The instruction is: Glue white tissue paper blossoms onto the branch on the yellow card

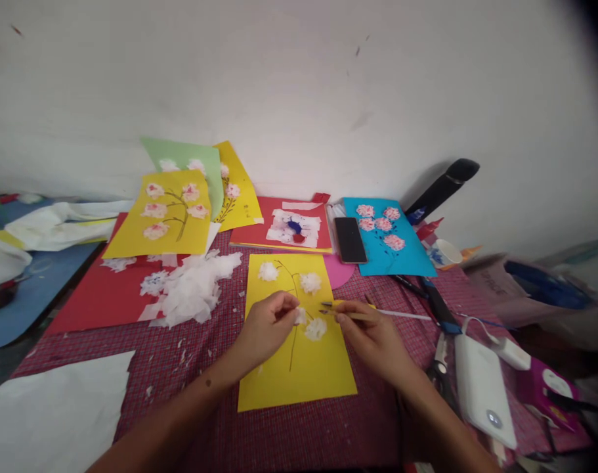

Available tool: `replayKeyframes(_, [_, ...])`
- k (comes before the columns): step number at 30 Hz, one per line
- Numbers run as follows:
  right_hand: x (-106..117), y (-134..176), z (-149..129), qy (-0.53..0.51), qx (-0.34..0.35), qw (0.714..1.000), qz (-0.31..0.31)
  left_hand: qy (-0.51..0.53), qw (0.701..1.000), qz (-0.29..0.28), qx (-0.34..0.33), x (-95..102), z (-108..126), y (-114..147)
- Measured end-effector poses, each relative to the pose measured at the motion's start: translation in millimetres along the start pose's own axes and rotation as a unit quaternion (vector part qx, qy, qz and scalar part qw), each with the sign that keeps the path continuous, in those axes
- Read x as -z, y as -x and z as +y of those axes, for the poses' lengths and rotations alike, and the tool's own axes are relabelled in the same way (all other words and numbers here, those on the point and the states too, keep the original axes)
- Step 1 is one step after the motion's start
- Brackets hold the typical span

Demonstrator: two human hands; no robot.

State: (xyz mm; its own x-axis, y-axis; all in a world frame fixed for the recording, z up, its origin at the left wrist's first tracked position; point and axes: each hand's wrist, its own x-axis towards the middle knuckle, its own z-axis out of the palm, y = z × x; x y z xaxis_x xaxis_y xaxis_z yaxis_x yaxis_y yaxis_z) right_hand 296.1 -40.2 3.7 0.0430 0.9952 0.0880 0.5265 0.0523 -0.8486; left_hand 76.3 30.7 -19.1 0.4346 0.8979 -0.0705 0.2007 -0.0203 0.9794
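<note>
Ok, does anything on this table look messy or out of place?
Yes: small white paper scraps lie strewn across the red checked cloth, left of the nearest yellow paper sheet. They look untidy lying loose, apart from the white tissue-paper heap. I see no clear spill.

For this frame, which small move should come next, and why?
Probably press the white tissue piece onto the drawn stem: the left hand appears to pinch it over the yellow sheet, near similar white tufts, while the right hand holds a slim tool close by.
</note>
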Motion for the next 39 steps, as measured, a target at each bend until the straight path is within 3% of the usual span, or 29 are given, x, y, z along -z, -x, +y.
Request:
replayKeyframes(9, [-4,-7,-2,0.038,-0.032,0.998,-0.046,-0.046,0.998,-0.009,-0.031,0.7,-6,6])
replayKeyframes(16, [-2,-2,0,0.047,-0.038,0.997,-0.05,-0.062,0.997,-0.01,-0.034,2.2,-5,6])
replayKeyframes(26, [-1,-2,-1,0.077,-0.011,0.996,-0.041,-0.095,0.995,-0.017,-0.029,2.5,-2,6])
replayKeyframes(33, [2,5,-5,0.075,0.011,0.993,-0.088,-0.117,0.992,-0.022,-0.037,2.5,-1,6])
replayKeyframes(39, [5,8,0,0.087,0.022,0.993,-0.07,-0.142,0.988,-0.032,-0.047,1.6,-1,7])
